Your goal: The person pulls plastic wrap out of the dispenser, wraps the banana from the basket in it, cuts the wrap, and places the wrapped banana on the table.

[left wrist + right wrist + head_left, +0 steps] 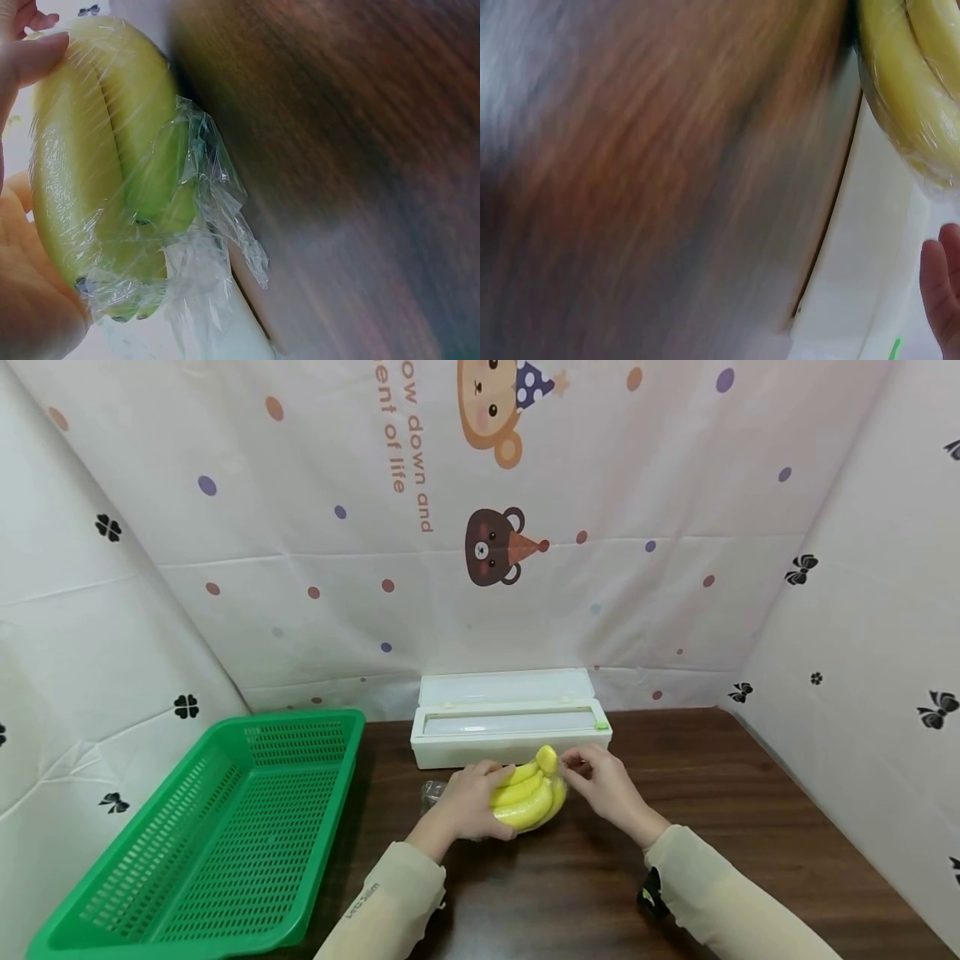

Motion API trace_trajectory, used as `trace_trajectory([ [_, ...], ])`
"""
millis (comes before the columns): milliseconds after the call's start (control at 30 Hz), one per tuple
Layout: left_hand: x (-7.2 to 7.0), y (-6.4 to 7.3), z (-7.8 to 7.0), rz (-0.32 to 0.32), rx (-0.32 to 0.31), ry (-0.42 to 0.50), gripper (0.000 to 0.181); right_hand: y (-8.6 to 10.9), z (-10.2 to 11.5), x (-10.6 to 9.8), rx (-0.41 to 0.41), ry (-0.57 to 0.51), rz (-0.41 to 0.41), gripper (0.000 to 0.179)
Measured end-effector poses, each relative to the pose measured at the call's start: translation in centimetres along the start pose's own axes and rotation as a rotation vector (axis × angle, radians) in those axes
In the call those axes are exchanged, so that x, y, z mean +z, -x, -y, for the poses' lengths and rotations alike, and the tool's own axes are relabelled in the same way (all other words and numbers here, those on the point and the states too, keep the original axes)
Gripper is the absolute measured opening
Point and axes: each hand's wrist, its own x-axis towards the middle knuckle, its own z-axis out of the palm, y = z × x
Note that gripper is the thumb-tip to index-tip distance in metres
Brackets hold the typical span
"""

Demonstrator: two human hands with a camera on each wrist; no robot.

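Observation:
A bunch of yellow bananas (525, 797), green at the tips, is wrapped in clear plastic wrap (217, 187). In the head view my left hand (468, 802) grips it from the left, thumb on the near side and fingers over the far side. The left wrist view shows loose, crumpled wrap hanging past the tips. Beside the stem, my right hand (607, 785) has its thumb and fingers drawn together on a bit of the wrap. Only the fingers (936, 281) of that hand show in the right wrist view, a little apart from the bananas.
Behind the bananas stands a white wrap dispenser box (510, 752) with its lid raised and a green slider at the right end. A green plastic basket (345, 793) sits on the left of the dark wooden table (675, 877). Patterned curtains surround the table.

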Motion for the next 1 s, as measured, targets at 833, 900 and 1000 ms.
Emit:
trace_trajectory([
  [833, 0.1, 0.2, 0.1, 0.004, -0.009, -0.007, 0.094, 0.3, 1.1, -0.2, 0.509, -0.437, 0.125, 0.029],
  [900, 0.0, 0.2, 0.1, 0.006, -0.003, -0.01, 0.094, 0.5, 1.4, -0.6, 0.498, -0.455, 0.166, 0.03],
  [1000, -0.1, 0.2, 0.0, 0.004, 0.01, -0.024, 0.093, 0.6, 1.7, -1.1, 0.465, -0.484, 0.23, 0.033],
])
